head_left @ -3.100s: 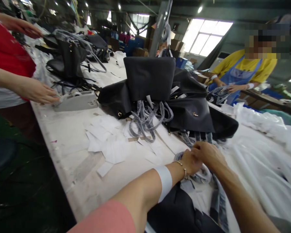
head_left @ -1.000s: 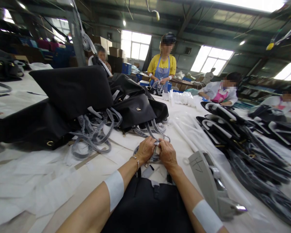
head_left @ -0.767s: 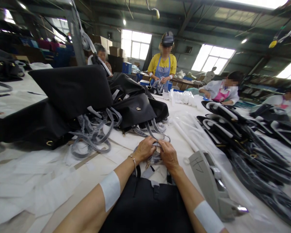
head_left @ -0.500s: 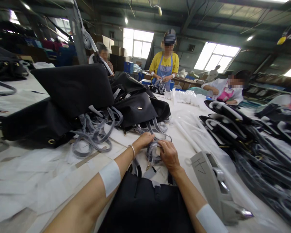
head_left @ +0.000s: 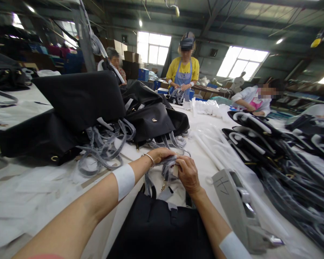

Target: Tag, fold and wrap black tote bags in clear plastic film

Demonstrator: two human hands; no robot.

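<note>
A coiled bag strap (head_left: pixel 167 170) wrapped in clear plastic is gripped between my two hands over the table. My left hand (head_left: pixel 164 154) closes on its upper left side, with a bracelet at the wrist. From the right, my right hand (head_left: pixel 188 172) pinches the coil beside a small pale tag. A gold clasp (head_left: pixel 163 187) dangles below the strap. Right in front of me lies a black handbag (head_left: pixel 162 230), its handles reaching toward my hands. Some of the fingertips are hidden behind the strap.
Black bags (head_left: pixel 83 100) with plastic-wrapped straps are heaped at the left. On the right are a grey tape dispenser (head_left: pixel 232 205) and a stack of black bags (head_left: pixel 255 140). White paper sheets (head_left: pixel 37 194) cover the left front. Co-workers, one in a yellow shirt (head_left: pixel 172 68), stand beyond.
My left hand has shifted slightly right, over the top of the strap coil, its forearm swinging outward. My right hand stays nearly in place on the strap.
</note>
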